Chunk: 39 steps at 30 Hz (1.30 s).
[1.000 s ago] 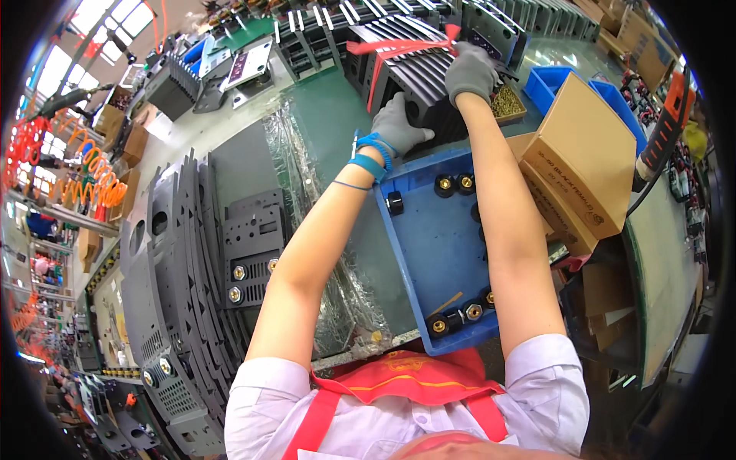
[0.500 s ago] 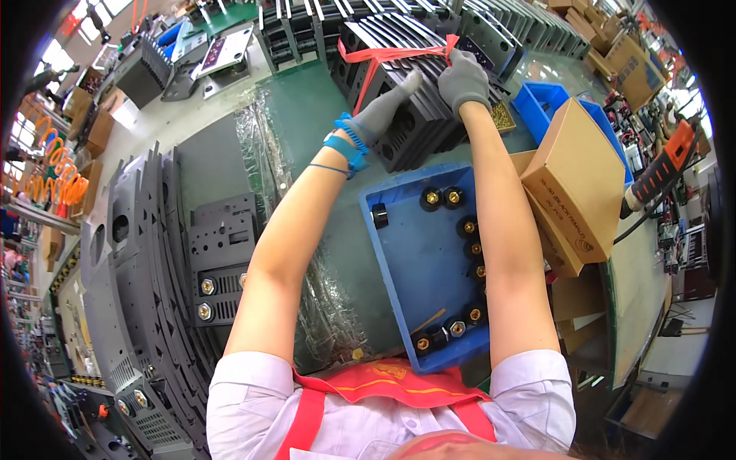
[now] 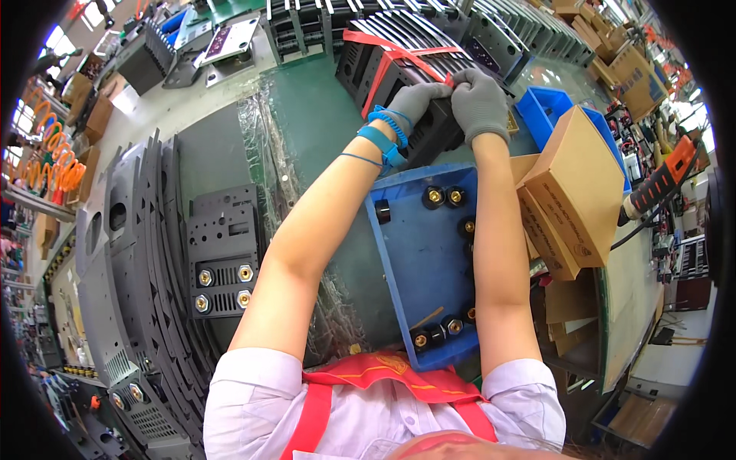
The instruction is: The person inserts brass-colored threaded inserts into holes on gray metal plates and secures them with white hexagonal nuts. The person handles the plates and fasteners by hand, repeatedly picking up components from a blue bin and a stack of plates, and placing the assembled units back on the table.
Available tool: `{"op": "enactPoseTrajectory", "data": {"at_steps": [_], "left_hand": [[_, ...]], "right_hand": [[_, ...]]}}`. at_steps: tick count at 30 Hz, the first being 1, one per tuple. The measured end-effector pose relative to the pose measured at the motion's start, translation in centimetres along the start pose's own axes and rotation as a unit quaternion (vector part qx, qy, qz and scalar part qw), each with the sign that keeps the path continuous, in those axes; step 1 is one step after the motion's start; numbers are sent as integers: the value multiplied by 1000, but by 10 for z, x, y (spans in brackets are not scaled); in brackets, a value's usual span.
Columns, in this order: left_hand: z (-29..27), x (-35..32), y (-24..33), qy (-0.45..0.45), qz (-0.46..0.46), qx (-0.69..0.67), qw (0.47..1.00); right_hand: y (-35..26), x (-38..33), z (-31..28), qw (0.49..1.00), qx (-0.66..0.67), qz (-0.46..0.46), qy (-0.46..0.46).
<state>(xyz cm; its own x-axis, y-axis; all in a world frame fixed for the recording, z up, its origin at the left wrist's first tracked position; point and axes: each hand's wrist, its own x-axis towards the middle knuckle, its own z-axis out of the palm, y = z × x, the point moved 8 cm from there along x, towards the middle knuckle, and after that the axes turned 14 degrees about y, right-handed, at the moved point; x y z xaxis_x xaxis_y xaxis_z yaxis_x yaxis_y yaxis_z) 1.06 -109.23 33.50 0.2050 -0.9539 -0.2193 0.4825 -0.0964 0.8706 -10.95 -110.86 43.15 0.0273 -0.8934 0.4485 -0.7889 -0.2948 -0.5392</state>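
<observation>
A stack of dark metal plates (image 3: 376, 70) stands at the far middle of the bench, with a red plastic ribbon (image 3: 406, 52) wrapped across its top and down its left side. Both my hands wear grey gloves and meet at the stack's near right corner. My right hand (image 3: 481, 106) pinches the ribbon there. My left hand (image 3: 412, 105) comes in from the other side, its fingers closed at the same spot; the ribbon's end between them is mostly hidden. Blue coiled bands circle my left wrist.
Below my hands lies a blue tray (image 3: 418, 261) with black, brass-centred fittings. Cardboard boxes (image 3: 575, 184) stand at right, near a blue bin (image 3: 544, 111) and an orange-black tool (image 3: 661, 180). To the left are a perforated plate (image 3: 222, 230) and tall dark panels (image 3: 123, 230).
Both hands have come nearer to me and to the right, drawing the ribbon diagonally across the stack's top to its near corner. My left hand has closed in beside the right.
</observation>
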Motion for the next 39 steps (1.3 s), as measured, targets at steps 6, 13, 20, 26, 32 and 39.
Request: {"op": "enactPoseTrajectory", "data": {"at_steps": [6, 13, 20, 26, 32, 39], "left_hand": [[7, -7, 4, -54, -65, -21, 996], [10, -25, 38, -11, -10, -59, 998], [10, -18, -5, 13, 40, 124, 991], [0, -22, 32, -83, 130, 55, 986], [-99, -42, 38, 11, -23, 340, 940], [-102, -57, 36, 25, 120, 478, 870]], "right_hand": [[-26, -6, -26, 993, 3, -114, -5], [-12, 19, 1, 984, 41, -79, -155], [-38, 70, 52, 910, -232, -270, -213], [-67, 39, 108, 755, -315, -489, -302], [-48, 19, 91, 891, -302, -223, -256], [-84, 15, 79, 956, -150, -51, -249]]}}
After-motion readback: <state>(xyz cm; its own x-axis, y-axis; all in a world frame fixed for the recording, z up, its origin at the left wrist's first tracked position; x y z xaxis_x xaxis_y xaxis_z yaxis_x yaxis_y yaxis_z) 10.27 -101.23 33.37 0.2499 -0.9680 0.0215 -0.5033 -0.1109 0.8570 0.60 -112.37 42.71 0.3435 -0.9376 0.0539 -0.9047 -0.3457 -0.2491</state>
